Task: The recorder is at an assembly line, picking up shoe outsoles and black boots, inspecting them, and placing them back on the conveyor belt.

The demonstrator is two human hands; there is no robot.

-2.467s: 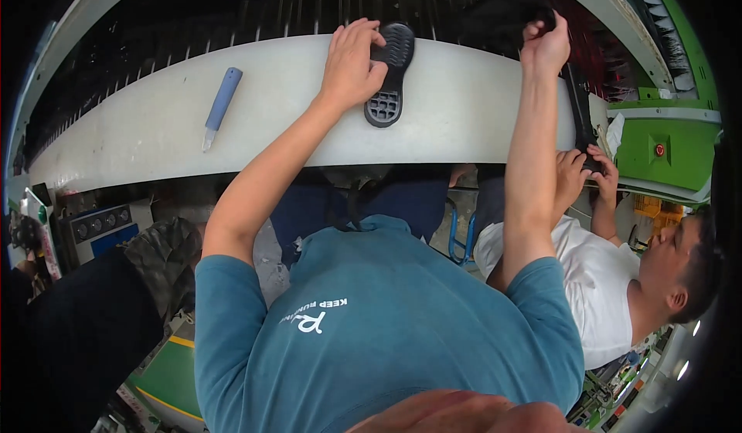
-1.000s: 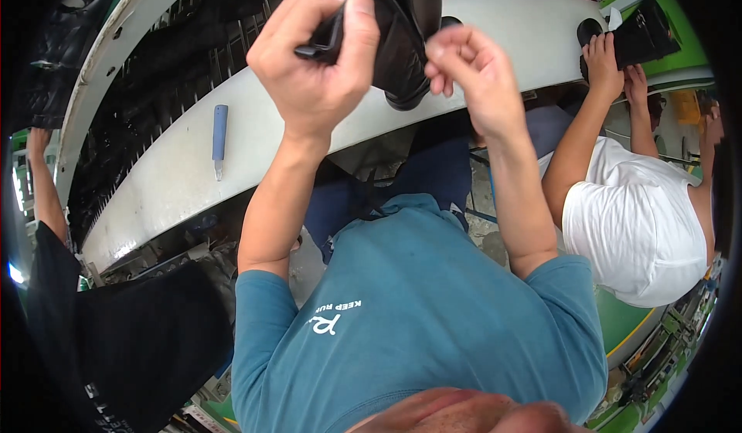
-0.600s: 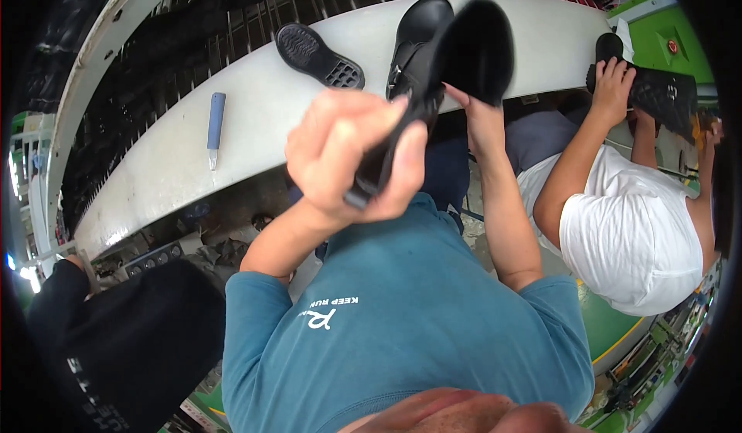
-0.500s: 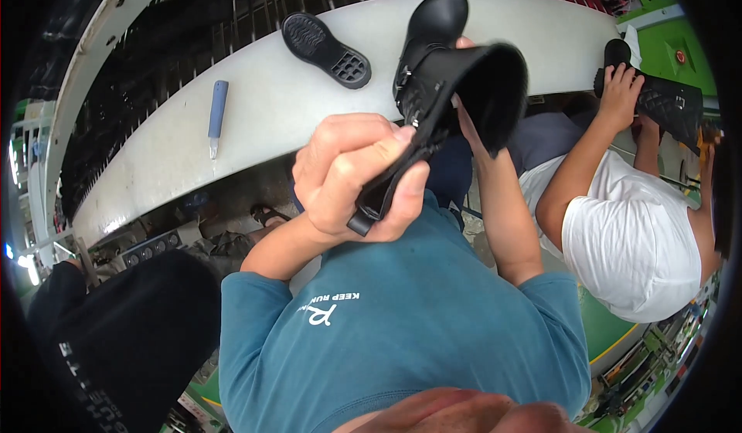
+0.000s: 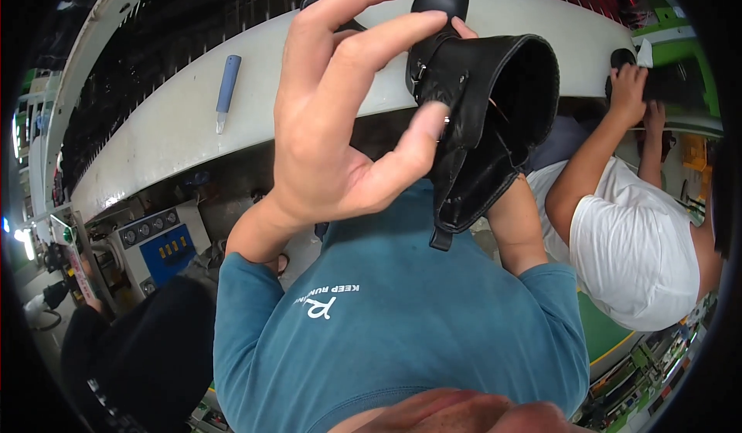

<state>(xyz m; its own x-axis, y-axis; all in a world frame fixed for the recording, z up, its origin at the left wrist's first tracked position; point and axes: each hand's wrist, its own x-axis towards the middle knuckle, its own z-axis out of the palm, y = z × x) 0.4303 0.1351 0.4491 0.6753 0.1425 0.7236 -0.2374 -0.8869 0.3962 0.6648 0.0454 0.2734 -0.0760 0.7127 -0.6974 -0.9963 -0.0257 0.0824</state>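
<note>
A black boot (image 5: 471,101) with a quilted shaft and small metal buckles hangs in front of me, its wide opening tilted toward me. Most of my right hand (image 5: 464,28) is hidden behind the boot. It grips the boot from the far side, and only fingertips show above. My left hand (image 5: 325,116) is raised beside the boot with its fingers spread. The thumb is at the buckle side of the shaft; whether it touches is unclear. A black shoe sole (image 5: 311,0) is mostly covered by my left hand.
A blue-handled knife (image 5: 228,85) lies on the curved white table (image 5: 166,124). At the right, a person in a white shirt (image 5: 626,240) handles another black boot. A control panel (image 5: 158,240) stands below the table's left part. Someone in dark clothes (image 5: 147,348) is at the lower left.
My left hand has let go of the boot's shaft edge and risen, fingers opening. The boot has turned slightly and shifted right. The sole is now mostly hidden.
</note>
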